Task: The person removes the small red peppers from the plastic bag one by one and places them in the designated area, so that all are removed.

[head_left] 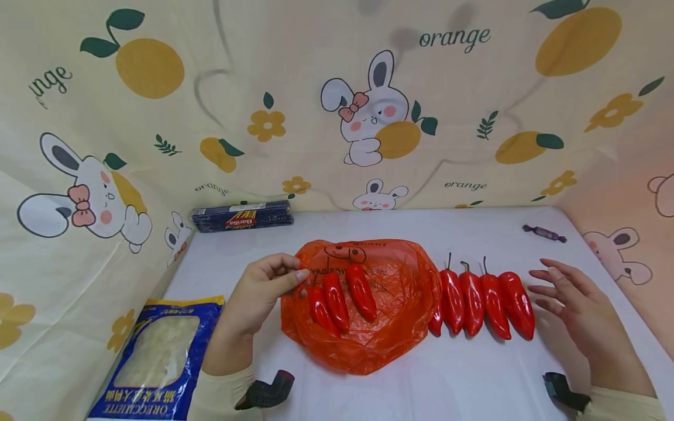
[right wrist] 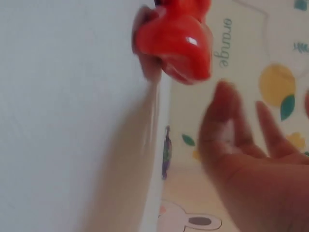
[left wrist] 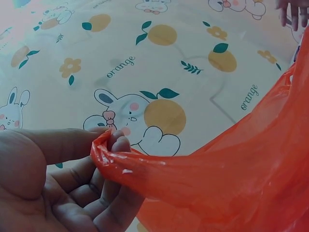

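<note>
My left hand (head_left: 265,292) pinches the left rim of an orange-red plastic bag (head_left: 400,298) between thumb and fingers. In the left wrist view, the gathered edge of the bag (left wrist: 231,181) stretches away from the fingertips. Inside the spread-open bag lie three glossy red chili peppers (head_left: 335,301). Several more red peppers (head_left: 494,304) stand in a slanted row along the bag's right side, the leftmost partly hidden by it. Just right of that row, my right hand (head_left: 576,301) hovers with loosely bent fingers, holding nothing. The right wrist view shows it apart from a red pepper (right wrist: 181,46).
A blue and yellow pack of orecchiette (head_left: 152,356) lies at the front left of the white table. Dark blue Barilla spaghetti (head_left: 244,216) lies at the back left. A small purple wrapped candy (head_left: 544,233) is at the back right. Printed cloth walls surround the table.
</note>
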`<state>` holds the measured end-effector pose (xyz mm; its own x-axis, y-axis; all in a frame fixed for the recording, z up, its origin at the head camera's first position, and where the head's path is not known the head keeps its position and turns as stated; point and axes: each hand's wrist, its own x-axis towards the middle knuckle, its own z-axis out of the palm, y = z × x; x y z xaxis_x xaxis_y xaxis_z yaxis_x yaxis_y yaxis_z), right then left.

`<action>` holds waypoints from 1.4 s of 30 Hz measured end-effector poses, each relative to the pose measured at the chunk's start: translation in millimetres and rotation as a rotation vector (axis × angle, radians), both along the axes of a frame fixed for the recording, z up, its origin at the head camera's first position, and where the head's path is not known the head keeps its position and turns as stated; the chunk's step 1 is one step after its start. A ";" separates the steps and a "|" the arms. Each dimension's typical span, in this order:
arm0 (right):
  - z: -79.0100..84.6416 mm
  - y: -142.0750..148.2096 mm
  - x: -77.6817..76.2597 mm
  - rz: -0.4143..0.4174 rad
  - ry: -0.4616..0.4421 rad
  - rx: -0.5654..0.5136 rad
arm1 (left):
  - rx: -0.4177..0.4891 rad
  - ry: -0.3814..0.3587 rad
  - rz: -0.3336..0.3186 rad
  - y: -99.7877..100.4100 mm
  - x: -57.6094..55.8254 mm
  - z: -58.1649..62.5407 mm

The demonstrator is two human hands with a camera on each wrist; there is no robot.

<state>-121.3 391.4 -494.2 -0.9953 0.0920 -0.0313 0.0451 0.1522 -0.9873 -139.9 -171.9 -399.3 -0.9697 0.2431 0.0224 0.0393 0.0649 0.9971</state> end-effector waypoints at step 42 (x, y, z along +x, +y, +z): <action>47.3 -207.2 3.2 0.541 0.130 -0.161 | 0.011 0.006 -0.012 0.6 -0.9 -0.3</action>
<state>-118.1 184.2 -447.0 -0.8961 -0.4265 0.1226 -0.1201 -0.0328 -0.9922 -140.7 -171.3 -399.6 -0.9665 0.2548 0.0306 0.0456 0.0531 0.9975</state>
